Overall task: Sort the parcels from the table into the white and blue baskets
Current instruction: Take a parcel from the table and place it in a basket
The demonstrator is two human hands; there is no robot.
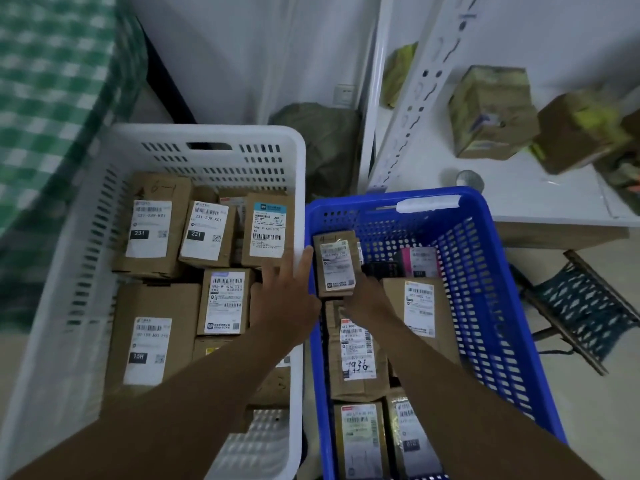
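Right hand (363, 294) grips a small parcel (336, 265) at the blue basket's (491, 271) far left; left hand (287, 292) flat-fingered, steadying it. Next up, probably: let go, grab another.

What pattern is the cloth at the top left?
Green and white checks on the cloth, seen in the head view.

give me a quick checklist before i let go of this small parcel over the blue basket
1. Small parcel inside the blue basket walls: ok.
2. Right hand holds the parcel at its lower edge: ok, though the fingers are hidden.
3. Left hand off the parcel: cannot tell, its fingertips lie at the parcel's left edge.
4. Landing spot under the parcel: cannot tell, hidden by it.
5. Label faces up: ok.
6. White basket rim out of the way: ok.
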